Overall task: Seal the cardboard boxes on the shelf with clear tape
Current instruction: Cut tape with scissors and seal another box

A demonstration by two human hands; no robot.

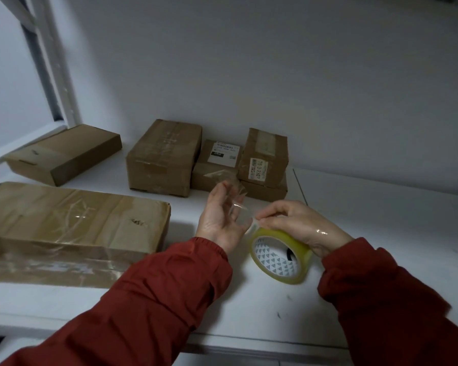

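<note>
At nine o'clock a large taped box (72, 223) lies flat on the shelf (381, 233), with smaller cardboard boxes (164, 157) from ten to twelve o'clock. My left hand (220, 220), near centre, is half open against a pulled strip of clear tape (237, 206); I cannot tell whether it pinches it. At five o'clock my right hand (302, 225) curls over the tape roll (280, 256), which stands on edge.

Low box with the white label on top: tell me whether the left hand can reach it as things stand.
Probably yes. The left hand hovers just in front of the low box, nothing between them. But it holds a tape strip pulled from the tape roll in the right hand.
</note>
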